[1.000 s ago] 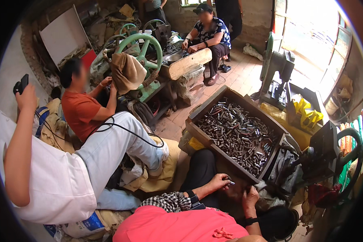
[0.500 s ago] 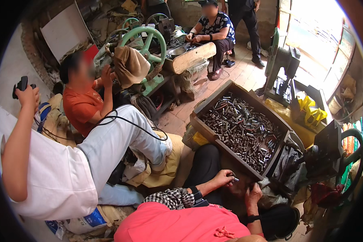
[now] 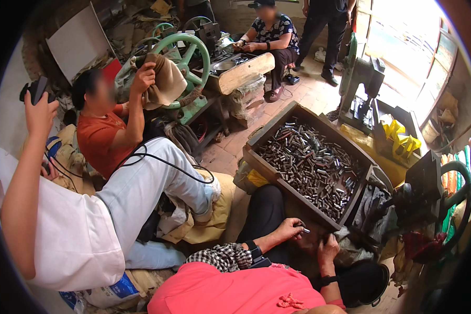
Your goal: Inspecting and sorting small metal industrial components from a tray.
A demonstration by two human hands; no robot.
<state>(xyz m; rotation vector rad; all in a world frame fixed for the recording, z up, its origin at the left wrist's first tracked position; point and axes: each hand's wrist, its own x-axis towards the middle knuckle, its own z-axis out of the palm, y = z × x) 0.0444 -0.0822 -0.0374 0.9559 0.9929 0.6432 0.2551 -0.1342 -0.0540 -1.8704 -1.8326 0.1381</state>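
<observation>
A small metal tube (image 3: 305, 230) sits at the fingertips of the left hand (image 3: 290, 229), its free end jutting out toward the wooden box (image 3: 277, 175); the fingers are curled together and pinched on it. The tube lies just below the near wall of the box, close to its lower corner, and above the dark trouser leg (image 3: 264, 214) of the person.

The right hand (image 3: 328, 246) rests just beside, lower and to the right, fingers bent downward against dark material at the foot of the box; whether they grip anything cannot be told. Both forearms rise from the lower edge, each wrist carrying a dark band, over a pink shirt (image 3: 230, 290) and a checked cloth (image 3: 220, 256).

The box stands tilted, filled with a heap of like metal tubes (image 3: 311, 167). To its right stand a dark machine (image 3: 421, 191) with a green wheel and, farther back, a green press (image 3: 363, 78) with yellow gloves (image 3: 400, 138) beside it.

To the left sits a person in a white shirt (image 3: 73, 238) and light trousers, one arm raised and holding a dark handset (image 3: 35, 90). Behind, a person in an orange shirt (image 3: 100, 137) holds a brown cloth (image 3: 165, 81) against a large green handwheel (image 3: 186, 57). At the far bench (image 3: 240, 70) a third person sits, and another stands near.
</observation>
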